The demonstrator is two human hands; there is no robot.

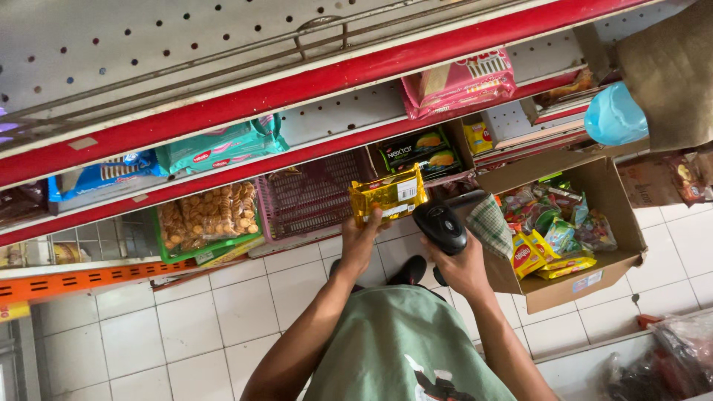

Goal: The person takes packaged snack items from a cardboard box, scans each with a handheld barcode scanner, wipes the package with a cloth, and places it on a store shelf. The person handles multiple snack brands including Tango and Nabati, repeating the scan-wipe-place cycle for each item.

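Hands meet mid-frame: left hand [360, 241] pinches a gold snack packet [388, 197], right hand [464, 266] wraps a black barcode scanner [440, 226], beside an open cardboard box [587, 281].

Below me the white tiled floor [186, 327] carries an open cardboard box [594, 286], which sits to my right and is filled with bright snack packets [553, 238]. In front of me stands a red-edged shelf rack [245, 100]. On its boards lie a teal packet [223, 146], a blue biscuit packet [104, 174], a pink packet [460, 83] and dark biscuit packs [420, 154]. Lower down sit a green tray of round biscuits [208, 215] and a pink plastic basket [308, 197].
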